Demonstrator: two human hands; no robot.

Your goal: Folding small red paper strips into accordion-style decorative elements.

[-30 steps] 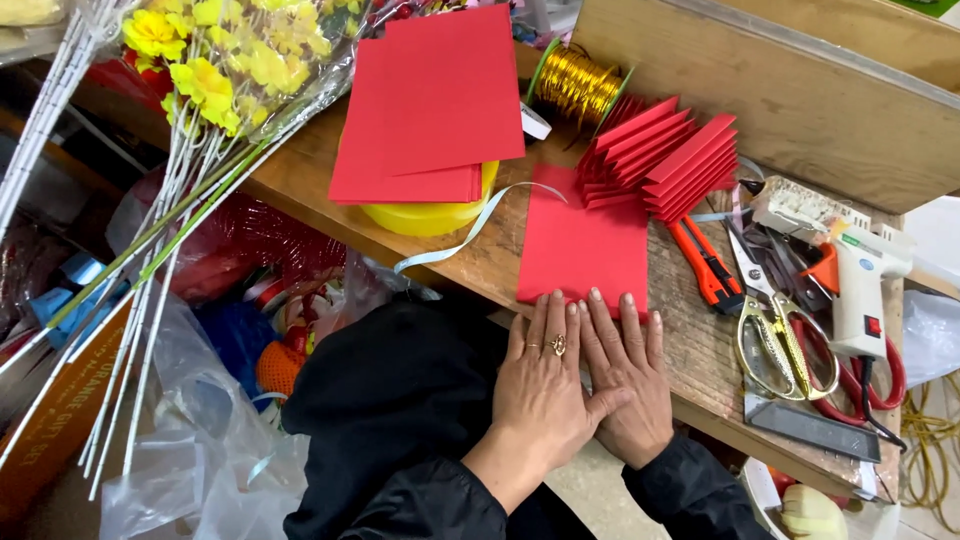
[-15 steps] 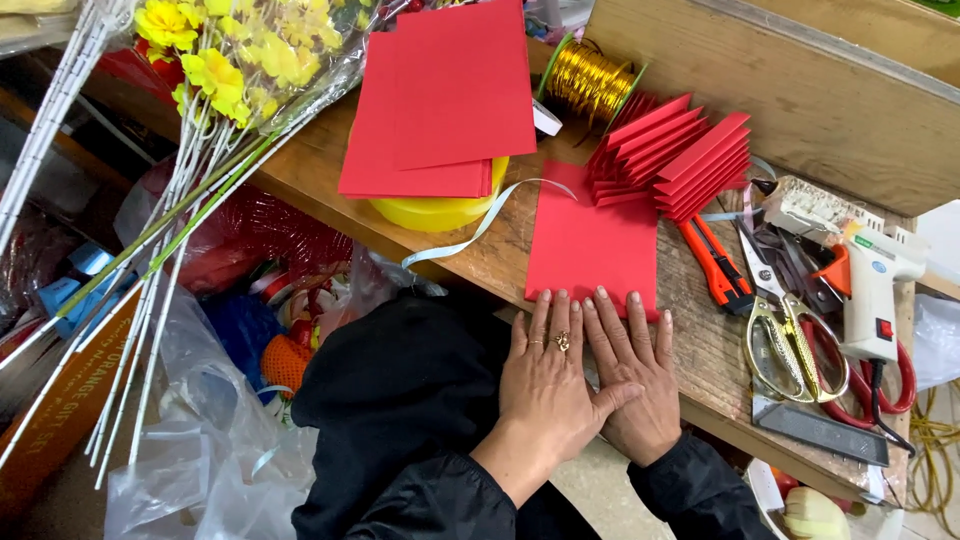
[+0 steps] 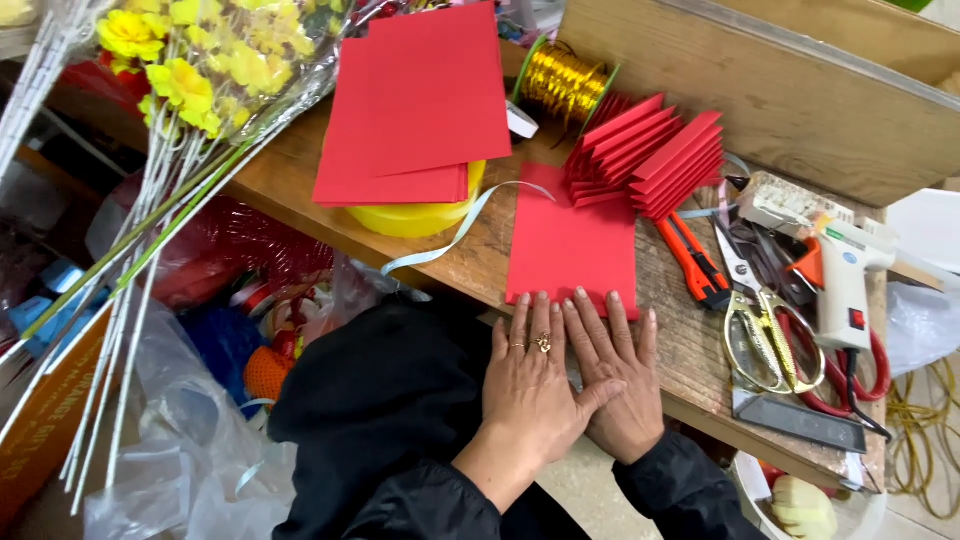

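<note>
A red paper sheet (image 3: 570, 240) lies flat on the wooden table (image 3: 700, 350), its near end under my fingers. My left hand (image 3: 530, 385), which wears a ring, presses palm-down on that end. My right hand (image 3: 620, 385) lies flat beside it, partly under the left thumb. Neither hand grips anything. Just beyond the sheet are accordion-folded red paper pieces (image 3: 650, 160). A stack of red paper (image 3: 420, 100) rests on a yellow round container (image 3: 415, 215) to the left.
Right of the sheet lie an orange utility knife (image 3: 695, 260), scissors (image 3: 760, 310) and a white glue gun (image 3: 845, 280). A gold wire spool (image 3: 560, 85) and a wooden board (image 3: 780, 90) stand behind. Yellow artificial flowers (image 3: 190, 60) and plastic bags (image 3: 170, 440) are at the left.
Both hands stay pressed on the near end of the red sheet. Only the view has shifted slightly.
</note>
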